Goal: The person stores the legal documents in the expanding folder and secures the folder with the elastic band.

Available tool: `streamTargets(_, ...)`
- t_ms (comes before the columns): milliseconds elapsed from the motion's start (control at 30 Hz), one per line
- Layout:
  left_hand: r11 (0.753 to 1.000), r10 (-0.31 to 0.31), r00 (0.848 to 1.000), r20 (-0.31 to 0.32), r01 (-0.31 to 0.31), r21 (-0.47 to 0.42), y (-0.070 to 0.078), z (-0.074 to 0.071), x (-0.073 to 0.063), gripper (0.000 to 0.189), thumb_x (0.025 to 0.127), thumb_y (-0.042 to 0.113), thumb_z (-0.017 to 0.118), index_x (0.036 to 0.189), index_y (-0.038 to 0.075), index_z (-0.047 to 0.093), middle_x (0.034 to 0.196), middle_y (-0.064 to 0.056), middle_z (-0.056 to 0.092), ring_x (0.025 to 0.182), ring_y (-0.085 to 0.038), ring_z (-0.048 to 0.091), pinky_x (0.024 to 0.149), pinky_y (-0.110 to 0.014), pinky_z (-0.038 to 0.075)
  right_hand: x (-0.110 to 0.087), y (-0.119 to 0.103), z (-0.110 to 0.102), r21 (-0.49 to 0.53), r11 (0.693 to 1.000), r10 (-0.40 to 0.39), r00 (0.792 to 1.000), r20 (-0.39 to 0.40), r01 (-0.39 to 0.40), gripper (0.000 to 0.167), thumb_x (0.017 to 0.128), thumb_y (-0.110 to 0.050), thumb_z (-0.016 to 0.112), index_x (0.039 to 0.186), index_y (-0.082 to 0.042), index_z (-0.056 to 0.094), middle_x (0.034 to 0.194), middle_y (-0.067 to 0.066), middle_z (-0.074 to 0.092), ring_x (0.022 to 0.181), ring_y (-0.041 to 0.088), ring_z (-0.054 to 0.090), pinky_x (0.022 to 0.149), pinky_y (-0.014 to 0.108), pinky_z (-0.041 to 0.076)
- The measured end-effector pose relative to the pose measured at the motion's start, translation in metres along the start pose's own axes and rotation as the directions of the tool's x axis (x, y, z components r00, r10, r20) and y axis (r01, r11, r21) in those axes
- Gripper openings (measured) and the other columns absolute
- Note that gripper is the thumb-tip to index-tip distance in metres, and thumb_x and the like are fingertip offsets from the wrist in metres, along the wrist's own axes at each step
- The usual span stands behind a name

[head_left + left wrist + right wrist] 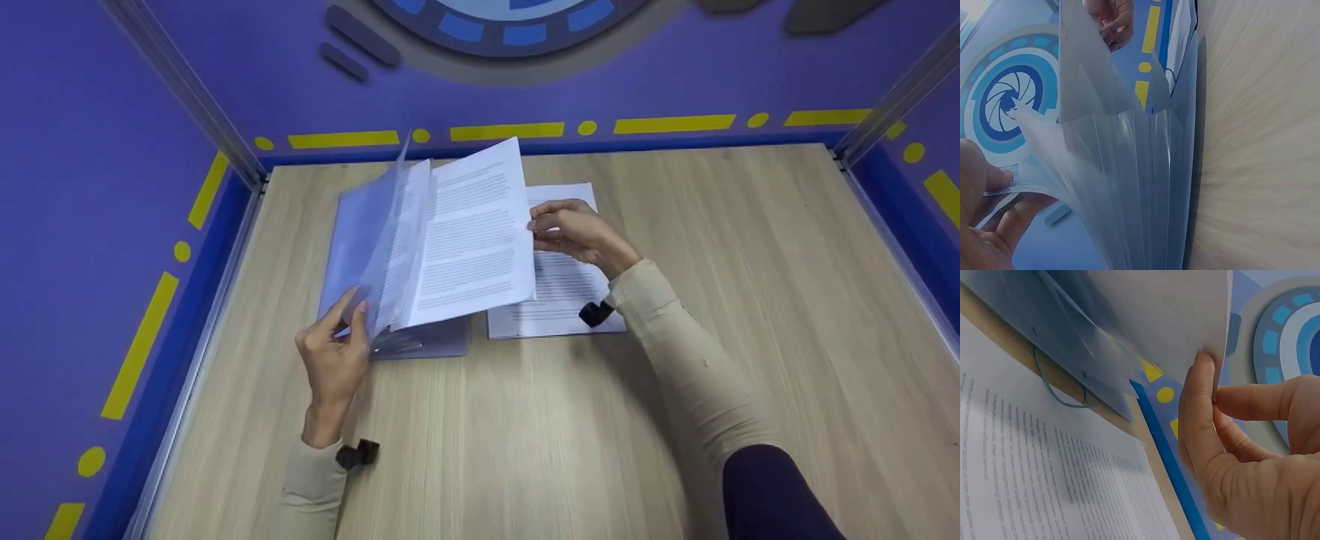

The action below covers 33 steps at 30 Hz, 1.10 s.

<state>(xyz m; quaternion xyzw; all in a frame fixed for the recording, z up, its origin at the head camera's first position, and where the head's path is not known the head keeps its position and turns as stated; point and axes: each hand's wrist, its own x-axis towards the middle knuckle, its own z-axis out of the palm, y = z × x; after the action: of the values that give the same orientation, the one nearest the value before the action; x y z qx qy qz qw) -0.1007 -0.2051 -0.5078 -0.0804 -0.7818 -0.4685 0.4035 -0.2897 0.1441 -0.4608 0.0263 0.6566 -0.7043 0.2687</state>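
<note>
Two beige sleeves [682,360] reach over the wood-grain counter [540,465], the right one meeting dark cloth [776,495] at the bottom corner. At each wrist sits a small black device [358,454].

The left hand [334,360] is nearest, its thumb and fingers pinching the lower edge of a clear plastic flap [379,262], which it holds tilted up. That flap belongs to a bluish see-through folder [356,225] resting on the left part of the counter; the left wrist view shows its pleats [1129,191] fanned apart.

Leaning up from the open folder is a printed sheet of paper [472,240], its left side against the plastic; whether that side sits in a pocket I cannot tell. The right hand [574,231] pinches the sheet's right edge between thumb and fingers, above another printed page [570,300] lying flat beside the folder. A thin loop of cord [1053,391] hangs from the folder's edge in the right wrist view.

Beyond the counter's far edge stands a blue-purple wall [247,82] with yellow dashes and dots [506,131] and part of a round emblem [517,34].
</note>
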Motion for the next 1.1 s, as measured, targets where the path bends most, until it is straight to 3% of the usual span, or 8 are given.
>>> streamTargets(167, 1.000, -0.013, 1.000, 0.006, 0.013, 0.019, 0.001, -0.001, 0.000, 0.025, 0.094, -0.011, 0.074, 0.118, -0.007, 0.078, 0.102, -0.023, 0.080, 0.074, -0.034, 0.078, 0.064, -0.013, 0.060, 0.002, 0.000, 0.010, 0.000, 1.000, -0.004, 1.000, 0.006, 0.004, 0.012, 0.099, 0.001, 0.068, 0.111, 0.002, 0.067, 0.106, 0.013, 0.068, 0.088, 0.021, 0.071, 0.076, 0.029, 0.066)
streamTargets(433, 1.000, -0.017, 1.000, -0.001, 0.017, 0.023, 0.002, -0.001, -0.001, 0.026, 0.092, -0.012, 0.075, 0.117, -0.008, 0.078, 0.098, -0.023, 0.081, 0.074, -0.026, 0.077, 0.063, -0.013, 0.060, 0.008, 0.003, 0.022, -0.006, 1.000, -0.002, 1.000, 0.004, 0.002, 0.010, 0.099, 0.002, 0.067, 0.109, 0.002, 0.067, 0.105, 0.013, 0.068, 0.087, 0.020, 0.071, 0.075, 0.028, 0.065)
streamTargets(800, 1.000, -0.002, 1.000, -0.002, 0.002, 0.016, 0.001, -0.001, 0.000, 0.025, 0.093, -0.012, 0.074, 0.117, -0.009, 0.078, 0.097, -0.023, 0.081, 0.070, -0.032, 0.077, 0.064, -0.013, 0.059, 0.013, 0.001, 0.043, -0.035, 0.999, 0.005, 1.000, 0.014, -0.005, 0.015, 0.099, -0.001, 0.067, 0.114, 0.000, 0.067, 0.113, 0.014, 0.065, 0.093, 0.021, 0.069, 0.080, 0.030, 0.065)
streamTargets(1100, 1.000, -0.016, 1.000, 0.008, 0.016, -0.010, 0.002, -0.001, 0.000, 0.025, 0.094, -0.012, 0.073, 0.117, -0.009, 0.078, 0.096, -0.024, 0.080, 0.072, -0.039, 0.077, 0.063, -0.015, 0.060, 0.017, 0.001, 0.056, -0.017, 1.000, -0.002, 1.000, 0.027, 0.002, 0.015, 0.099, 0.001, 0.067, 0.114, 0.001, 0.066, 0.104, 0.013, 0.068, 0.088, 0.020, 0.071, 0.078, 0.030, 0.065)
